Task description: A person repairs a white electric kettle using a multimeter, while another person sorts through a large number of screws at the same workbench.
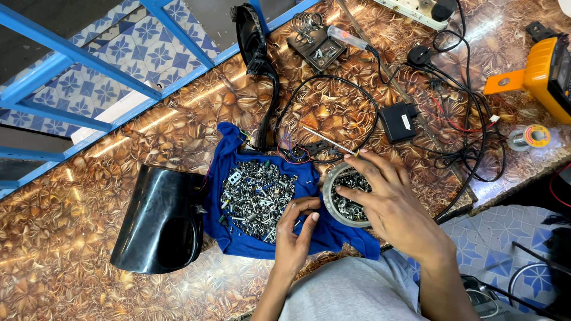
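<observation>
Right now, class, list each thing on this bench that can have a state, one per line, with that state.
left hand: fingers pinched at the edge of the screw pile.
right hand: fingertips dipped in the round metal bowl.
round metal bowl: holding screws.
blue cloth: spread flat, screws heaped on it.
black cover: lying beside the cloth.

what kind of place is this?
Likely a small repair workshop bench. Pointers: a pile of loose screws on a blue cloth, a solder spool, and a yellow meter among tangled wires.
</observation>
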